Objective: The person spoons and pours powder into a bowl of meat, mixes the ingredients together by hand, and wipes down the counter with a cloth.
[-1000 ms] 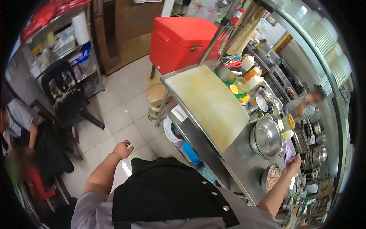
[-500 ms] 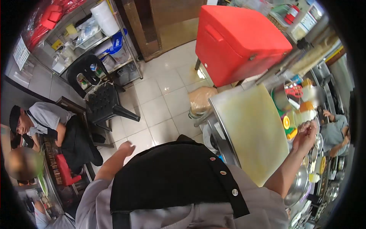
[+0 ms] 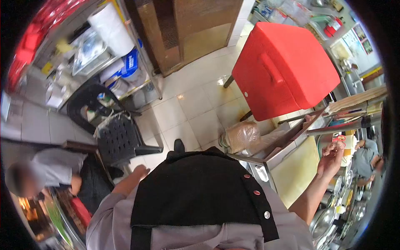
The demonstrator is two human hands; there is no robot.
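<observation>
My left hand (image 3: 139, 171) hangs low beside my black apron (image 3: 196, 191), its fingers loosely curled and nothing seen in them. On the other side, my right hand (image 3: 331, 160) is raised above the edge of the counter with the pale yellowish cutting board (image 3: 293, 173). Its fingers are bent together and look coated with a pale, wet residue. Whether they also hold something small I cannot make out. Steel bowls (image 3: 323, 223) stand below and beyond my right forearm.
A big red cooler box (image 3: 287, 71) stands ahead on a legged stand. Plastic-wrapped goods (image 3: 241, 137) sit beside the counter. At left are a black chair (image 3: 118, 135), a shelf rack with a paper roll (image 3: 110, 29), and a seated person (image 3: 62, 166). Another person (image 3: 366, 160) is at far right.
My view has shifted forward, so the cooler box and chair appear larger. The cutting board shows less, sliding toward my right side. A dark shoe now shows ahead of the apron. Both hands keep similar poses.
</observation>
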